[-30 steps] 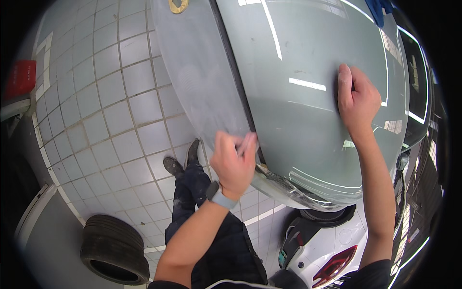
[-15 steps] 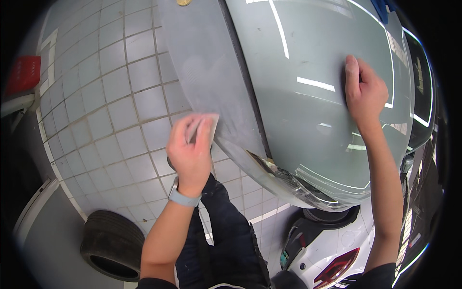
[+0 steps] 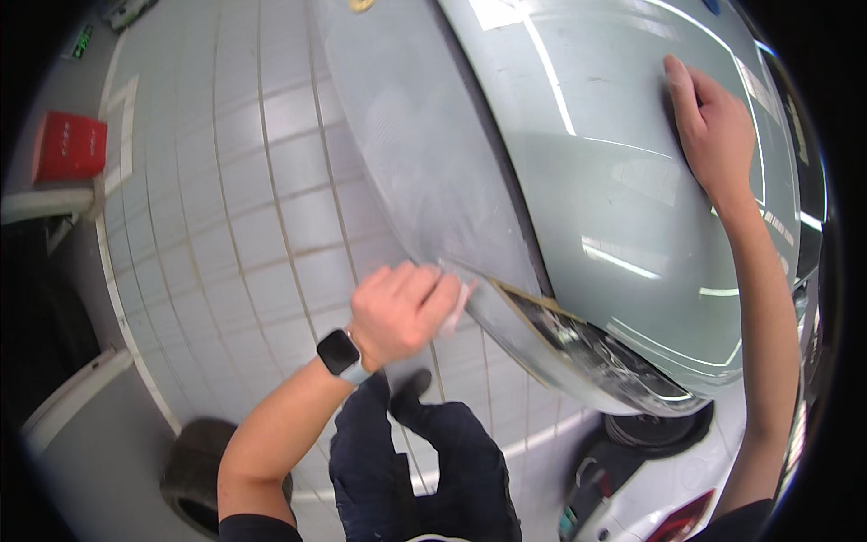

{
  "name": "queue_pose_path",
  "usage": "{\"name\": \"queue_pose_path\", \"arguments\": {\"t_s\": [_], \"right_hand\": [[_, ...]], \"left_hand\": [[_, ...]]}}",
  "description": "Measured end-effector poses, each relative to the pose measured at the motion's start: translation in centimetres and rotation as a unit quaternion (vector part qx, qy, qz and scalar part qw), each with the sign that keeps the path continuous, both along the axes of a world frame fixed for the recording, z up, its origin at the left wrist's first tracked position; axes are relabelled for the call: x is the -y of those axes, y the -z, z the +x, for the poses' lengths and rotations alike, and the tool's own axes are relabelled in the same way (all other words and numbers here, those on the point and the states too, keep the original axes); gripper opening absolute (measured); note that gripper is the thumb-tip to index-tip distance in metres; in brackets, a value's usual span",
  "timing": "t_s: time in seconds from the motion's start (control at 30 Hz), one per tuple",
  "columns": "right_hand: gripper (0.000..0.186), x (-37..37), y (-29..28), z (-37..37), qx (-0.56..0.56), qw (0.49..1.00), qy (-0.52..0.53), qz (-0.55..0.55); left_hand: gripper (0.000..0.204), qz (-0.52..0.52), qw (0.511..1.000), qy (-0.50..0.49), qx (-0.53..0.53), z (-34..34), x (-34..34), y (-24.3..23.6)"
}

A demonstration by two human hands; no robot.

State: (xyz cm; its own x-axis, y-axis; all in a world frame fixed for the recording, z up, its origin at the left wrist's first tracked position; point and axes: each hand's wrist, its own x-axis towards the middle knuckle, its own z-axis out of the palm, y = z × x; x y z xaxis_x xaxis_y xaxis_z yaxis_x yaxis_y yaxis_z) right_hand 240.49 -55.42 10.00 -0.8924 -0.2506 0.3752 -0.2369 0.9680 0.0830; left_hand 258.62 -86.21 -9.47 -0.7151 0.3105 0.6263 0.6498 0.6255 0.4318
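Observation:
My left hand [image 3: 402,310], a watch [image 3: 339,352] on its wrist, is closed on a thin, pale sanding sheet [image 3: 458,309], partly hidden by the fingers and smeared by motion. It is at the outer edge of a dull grey, scuffed car bumper [image 3: 411,154], close to the headlight [image 3: 587,339]. Whether the sheet touches the bumper I cannot tell. My right hand [image 3: 718,135] rests on the glossy grey-green hood [image 3: 605,190] with its thumb stretched out and nothing visible in it. The other fingers are partly hidden.
A dark gap parts bumper and hood. A tyre [image 3: 194,465] lies on the tiled floor [image 3: 244,226] at the near left. Farther left is a red box [image 3: 70,147]. A white car [image 3: 659,492] with a red tail light is at the near right. A round yellow thing [image 3: 360,4] sits at the bumper's far end.
My left hand has moved with the sheet toward the headlight, and its wrist has turned so the watch face shows. My right hand stays on the hood. The whole view has shifted.

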Motion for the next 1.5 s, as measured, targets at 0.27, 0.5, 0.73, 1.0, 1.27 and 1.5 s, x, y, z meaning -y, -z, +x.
{"name": "queue_pose_path", "arguments": {"t_s": [0.27,0.5,0.73,1.0,1.27,1.5], "right_hand": [[0.054,1.0,1.5,0.5,-0.124,0.992,-0.033,-0.012],[0.044,3.8,7.8,23.2,-0.197,0.974,-0.111,0.01],[0.043,-0.1,14.8,31.5,-0.257,0.956,-0.053,0.13],[0.042,-0.4,15.3,31.2,-0.274,0.955,-0.024,0.107],[0.035,-0.4,16.1,30.8,-0.317,0.943,-0.036,0.098],[0.034,-0.6,16.8,30.5,-0.347,0.934,-0.03,0.078]], "left_hand": [[0.04,-0.009,0.978,0.055,-0.202,-4.0,-0.1,4.8],[0.034,-0.038,0.954,0.061,-0.29,-5.2,1.1,5.0],[0.028,-0.067,0.927,0.133,-0.345,-5.5,-2.3,2.6],[0.028,-0.064,0.911,0.182,-0.365,-5.2,-3.6,0.4],[0.031,-0.071,0.917,0.189,-0.344,-5.5,-2.9,0.9],[0.026,-0.064,0.925,0.176,-0.332,-5.1,-2.5,1.1]]}}
